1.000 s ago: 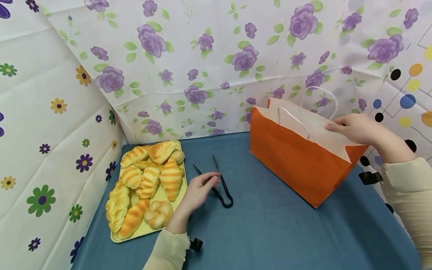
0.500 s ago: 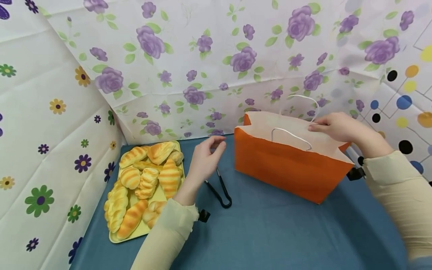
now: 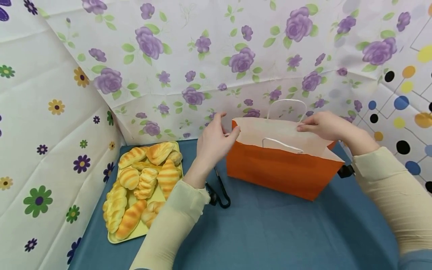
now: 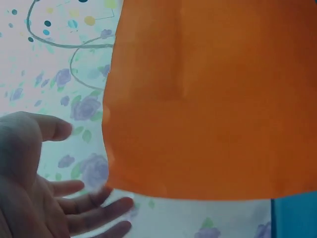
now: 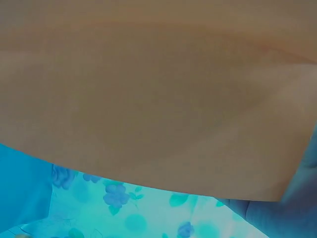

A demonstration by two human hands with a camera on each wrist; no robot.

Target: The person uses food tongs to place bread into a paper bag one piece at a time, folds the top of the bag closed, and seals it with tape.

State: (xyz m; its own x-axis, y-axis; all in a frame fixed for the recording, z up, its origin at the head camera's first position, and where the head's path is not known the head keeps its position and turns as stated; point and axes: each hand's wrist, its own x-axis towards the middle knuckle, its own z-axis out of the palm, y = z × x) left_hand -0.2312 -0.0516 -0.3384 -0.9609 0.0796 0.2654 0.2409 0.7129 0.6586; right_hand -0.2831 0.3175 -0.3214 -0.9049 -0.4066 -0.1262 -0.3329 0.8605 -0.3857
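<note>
Left hand: fingers well parted, thumb held away from them, gripping nothing. They are at the left end of the orange paper bag. In the left wrist view my fingertips lie at the bag's top corner; whether they touch the paper, I cannot tell.

Right hand: thumb and fingers closed in a pinch on the top edge of the bag's far panel, toward its right end. Thumb lies on the pale inner face.

The bag is in front of me, right of centre, mouth up and gaping, pale inside. Whether its whole base rests on the blue cloth, I cannot tell. The near handle leans low along the front rim; the far handle arches upright.

Left of the bag, near it, black tongs lie on the cloth, partly covered by my left hand and wrist. Further left, a yellow tray carries bread pieces, some striped, some braided; my left sleeve overlaps its near right corner.

Behind the bag: a white sheet with purple flowers.
</note>
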